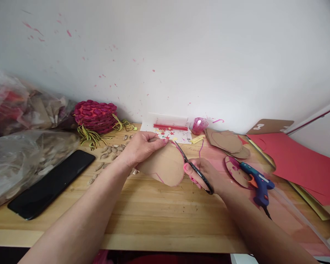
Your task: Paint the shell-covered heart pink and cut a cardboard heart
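Observation:
My left hand (145, 146) grips the upper left edge of a brown cardboard piece (165, 165), thumb on top. The cardboard has a rounded lobe at its lower right and a purple line drawn near its lower edge. In my right hand (202, 174) is a pair of black-handled scissors (202, 176), fingers wrapped round the handles. Their blades lie at the cardboard's upper right edge, along a purple line; how far they are parted cannot be made out. Pink stains mark my right fingertips.
Peanuts (106, 150), a black phone (52, 183), plastic bags (24, 161) and a magenta stack (96, 115) with yellow-green strings lie left. A pink-stained cup (199, 125) and star-dotted paper (184, 136) stand behind. Rightward are cardboard cutouts (225, 141), a blue glue gun (260, 183) and red sheets (299, 161).

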`<state>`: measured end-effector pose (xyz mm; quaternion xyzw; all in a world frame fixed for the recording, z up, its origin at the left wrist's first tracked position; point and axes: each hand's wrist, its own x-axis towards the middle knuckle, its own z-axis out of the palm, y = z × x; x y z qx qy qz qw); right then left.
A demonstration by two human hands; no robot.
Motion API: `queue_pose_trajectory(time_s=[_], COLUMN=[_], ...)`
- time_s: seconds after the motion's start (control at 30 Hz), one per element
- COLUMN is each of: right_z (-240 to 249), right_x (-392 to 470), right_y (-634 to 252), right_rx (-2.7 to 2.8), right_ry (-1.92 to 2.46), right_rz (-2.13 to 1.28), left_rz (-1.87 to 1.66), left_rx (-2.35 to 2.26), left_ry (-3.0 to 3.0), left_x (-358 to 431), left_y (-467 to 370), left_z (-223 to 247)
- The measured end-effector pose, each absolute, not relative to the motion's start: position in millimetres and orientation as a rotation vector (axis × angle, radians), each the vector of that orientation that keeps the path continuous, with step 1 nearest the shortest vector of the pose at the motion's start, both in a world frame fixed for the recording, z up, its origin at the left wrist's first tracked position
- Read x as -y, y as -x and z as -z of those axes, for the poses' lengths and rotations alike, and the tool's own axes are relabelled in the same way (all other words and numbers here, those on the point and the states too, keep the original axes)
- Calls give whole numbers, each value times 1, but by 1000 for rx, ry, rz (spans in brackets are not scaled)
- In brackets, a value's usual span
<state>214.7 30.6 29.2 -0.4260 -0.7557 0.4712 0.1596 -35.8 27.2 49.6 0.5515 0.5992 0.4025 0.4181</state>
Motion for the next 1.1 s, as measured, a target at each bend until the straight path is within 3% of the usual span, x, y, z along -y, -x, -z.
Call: queue_pose_trajectory(time_s=[1.1], right_z=[-28], right_x=[-31], right_y=[-212], right_rx=[2122], right_ry=[1259], right_rz=[-1264], left_rz=[-1052], left_rx=[-1489], left_ry=[-1421], left_x=[-27], left_y=[37], left_z=[-48])
